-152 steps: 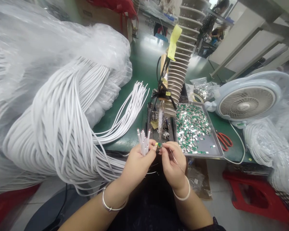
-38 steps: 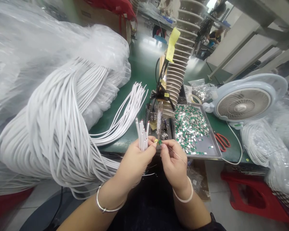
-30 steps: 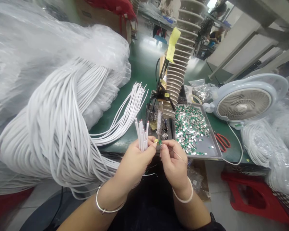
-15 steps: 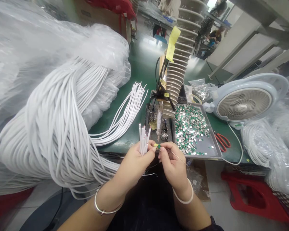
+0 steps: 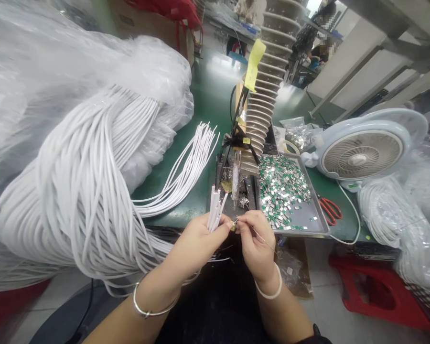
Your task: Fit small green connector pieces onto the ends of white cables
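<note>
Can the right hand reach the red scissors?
Probably yes: the right hand looks close, and the red-handled scissors lie just beyond the metal tray's corner, though its fingers are pinching a tiny part.

White wires [image 5: 89, 191] fill the left side, the bench [image 5: 215, 86] is green, the tiny clips [image 5: 281, 191] are silver and green, the stool [image 5: 365, 291] is red.

Left hand [image 5: 197, 246] gripping a bunch of white cables [image 5: 215, 215], right hand [image 5: 258, 243] pinching a tiny part [image 5: 233, 228], perhaps a connector, just left of the metal tray [image 5: 310, 224], green-and-silver pieces [image 5: 281, 191] lying across it
</note>
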Motion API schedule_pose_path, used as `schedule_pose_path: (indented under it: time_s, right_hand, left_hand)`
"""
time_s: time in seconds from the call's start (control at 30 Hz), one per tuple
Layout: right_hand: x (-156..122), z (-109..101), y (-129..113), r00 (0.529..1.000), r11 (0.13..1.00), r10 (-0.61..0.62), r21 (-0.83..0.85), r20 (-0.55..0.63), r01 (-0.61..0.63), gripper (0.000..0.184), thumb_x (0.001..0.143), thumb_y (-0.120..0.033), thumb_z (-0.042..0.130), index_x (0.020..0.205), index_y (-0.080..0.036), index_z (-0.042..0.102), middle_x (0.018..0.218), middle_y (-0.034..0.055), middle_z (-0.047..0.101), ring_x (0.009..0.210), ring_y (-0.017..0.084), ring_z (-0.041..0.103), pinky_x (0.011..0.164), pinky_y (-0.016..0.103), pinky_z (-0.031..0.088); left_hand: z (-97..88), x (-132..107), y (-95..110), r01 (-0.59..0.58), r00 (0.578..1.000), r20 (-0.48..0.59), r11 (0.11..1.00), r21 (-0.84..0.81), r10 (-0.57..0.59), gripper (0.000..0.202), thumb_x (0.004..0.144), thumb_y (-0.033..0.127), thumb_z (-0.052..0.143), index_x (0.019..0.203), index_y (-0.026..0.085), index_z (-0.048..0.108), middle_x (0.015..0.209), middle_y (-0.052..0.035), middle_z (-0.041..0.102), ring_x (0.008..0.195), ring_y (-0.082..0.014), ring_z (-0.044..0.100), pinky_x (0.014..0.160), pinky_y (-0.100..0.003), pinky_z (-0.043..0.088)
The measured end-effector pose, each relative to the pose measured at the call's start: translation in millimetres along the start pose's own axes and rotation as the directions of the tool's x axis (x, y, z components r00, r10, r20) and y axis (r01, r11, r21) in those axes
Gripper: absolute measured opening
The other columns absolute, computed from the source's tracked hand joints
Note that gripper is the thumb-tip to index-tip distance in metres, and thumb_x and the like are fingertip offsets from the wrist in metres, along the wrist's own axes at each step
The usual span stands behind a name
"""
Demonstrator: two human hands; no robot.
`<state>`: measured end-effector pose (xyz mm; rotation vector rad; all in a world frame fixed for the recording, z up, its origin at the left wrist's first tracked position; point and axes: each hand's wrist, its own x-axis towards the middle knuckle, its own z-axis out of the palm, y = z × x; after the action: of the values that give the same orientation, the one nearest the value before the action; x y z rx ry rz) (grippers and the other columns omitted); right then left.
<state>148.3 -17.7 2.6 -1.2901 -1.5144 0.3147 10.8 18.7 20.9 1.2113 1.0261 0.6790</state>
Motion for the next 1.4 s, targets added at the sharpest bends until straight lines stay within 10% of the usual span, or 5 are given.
schedule_pose_path:
  time_s: [0.37,1.4]
  right_hand:
    - [-11.2,5.9,0.9,0.999,1.000,-0.024,-0.015,-0.045,0.023,0.035,0.090,-0.009,0.035,0.122,-0.018,0.046,0.099,0.0090,0.064,0.085,0.015,0.065,0.075,0.032,0.057]
    - [4.3,7.5,-6.2,0.978,0.984,-0.168,-0.081,-0.121,0.159,0.026,0.086,-0.006,0.045,0.099,-0.022,0.058,0.091,0.0066,0.068,0.089,0.019,0.066,0.076,0.038,0.057]
  left_hand:
    - [7.0,4.8,1.1,-0.087,0.987,-0.138,0.996,-0.030,0.082,0.009,0.073,0.024,0.057,0.069,0.019,0.052,0.090,-0.0035,0.063,0.085,-0.0195,0.061,0.083,-0.032,0.045]
    - [5.8,4.2,18.6,-0.148,0.965,-0.221,0.989,-0.010,0.143,0.005,0.071,0.022,0.059,0.068,0.019,0.055,0.084,-0.0006,0.064,0.078,-0.0162,0.062,0.076,-0.027,0.048]
